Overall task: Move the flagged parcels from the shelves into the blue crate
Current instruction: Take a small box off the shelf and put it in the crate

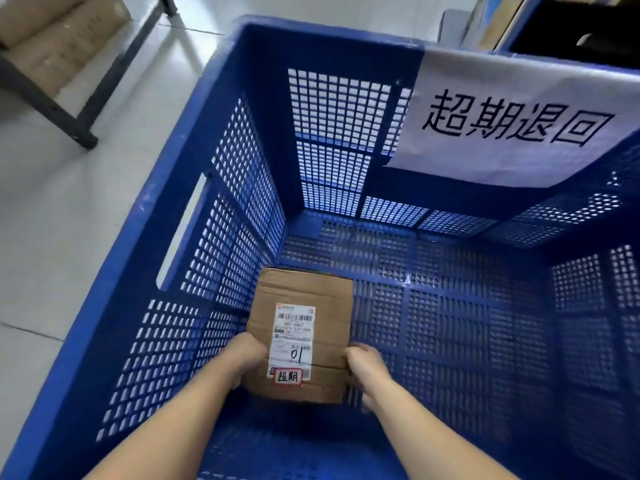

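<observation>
Brown boxes (52, 36) on the floor left of the blue crate (166, 271), left hand (242, 358) curled on the box (301, 327) low inside the crate, right hand (363, 368) curled on its other side, white paper sign (519, 123) on the crate's far rim

I look down into the crate (221, 188), which stands on the floor (62, 237). A parcel (301, 334) sits low inside it, near the left wall and toward my side. My left hand (242, 358) holds the parcel's left edge, my right hand (363, 368) its right edge. A paper sign (512, 123) hangs over the far right rim. Beyond the crate, far left, boxes (59, 39) rest on a rack (86, 109).
</observation>
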`<state>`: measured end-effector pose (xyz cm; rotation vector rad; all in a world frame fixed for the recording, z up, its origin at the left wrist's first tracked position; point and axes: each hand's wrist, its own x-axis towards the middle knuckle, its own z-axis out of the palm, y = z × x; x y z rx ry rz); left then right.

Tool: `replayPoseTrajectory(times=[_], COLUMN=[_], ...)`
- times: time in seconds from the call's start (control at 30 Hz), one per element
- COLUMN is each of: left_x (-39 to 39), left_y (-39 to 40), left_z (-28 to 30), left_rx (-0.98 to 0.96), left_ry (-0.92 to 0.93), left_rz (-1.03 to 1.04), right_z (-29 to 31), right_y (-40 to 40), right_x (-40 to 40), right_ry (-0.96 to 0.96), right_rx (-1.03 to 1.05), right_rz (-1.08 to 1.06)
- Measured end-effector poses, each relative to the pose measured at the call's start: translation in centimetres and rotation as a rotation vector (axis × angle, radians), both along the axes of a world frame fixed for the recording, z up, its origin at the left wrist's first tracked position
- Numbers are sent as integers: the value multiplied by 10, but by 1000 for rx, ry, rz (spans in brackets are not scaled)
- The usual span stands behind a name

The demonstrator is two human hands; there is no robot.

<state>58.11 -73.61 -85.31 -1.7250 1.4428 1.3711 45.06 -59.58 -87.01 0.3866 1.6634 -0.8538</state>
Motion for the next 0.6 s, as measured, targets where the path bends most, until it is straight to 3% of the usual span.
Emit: replayPoseTrajectory(times=[0.17, 0.27, 0.43, 0.6], left_x=[-2, 0, 43, -2], left_y=[-3, -2, -10, 6], left_z=[-15, -23, -96, 11], left_rx=[94, 114, 43, -15], left_ry=[41, 31, -101, -59], left_rz=[-54, -86, -233, -170], right_z=[-17, -14, -7, 41], right_y=[0, 0, 4, 7], right_x=[-2, -1, 4, -12], right_ry=[-21, -127, -179, -116], right_rx=[25, 48, 123, 122], right_rz=[65, 216, 285, 209])
